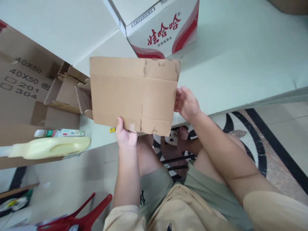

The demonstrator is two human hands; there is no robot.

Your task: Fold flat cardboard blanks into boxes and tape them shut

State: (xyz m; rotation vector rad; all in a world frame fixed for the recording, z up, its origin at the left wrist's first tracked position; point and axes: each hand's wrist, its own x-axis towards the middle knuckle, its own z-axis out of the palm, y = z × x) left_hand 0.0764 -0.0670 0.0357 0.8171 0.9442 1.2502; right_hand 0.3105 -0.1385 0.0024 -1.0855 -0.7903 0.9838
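Observation:
A flattened brown cardboard box (pixel 117 93), creased across its right part, is held up above the front edge of the table. My left hand (pixel 126 134) grips its lower edge, thumb on the near face and the other fingers hidden behind. At the right edge is my right hand (pixel 189 104), its fingers curled against the cardboard; the fingertips are partly hidden. Left of the sheet, several small open cardboard boxes (pixel 64 93) stand on the table. A small yellow item (pixel 112 130) lies near my left hand, too small to make out.
A white carton with red lettering (pixel 163 35) stands behind. On the left are a large printed carton (pixel 21 83), a small bottle (pixel 45 133) and a pale yellow bottle (pixel 57 147). The pale table (pixel 240 57) ends in front of my knees; a red chair (pixel 96 211) stands lower left.

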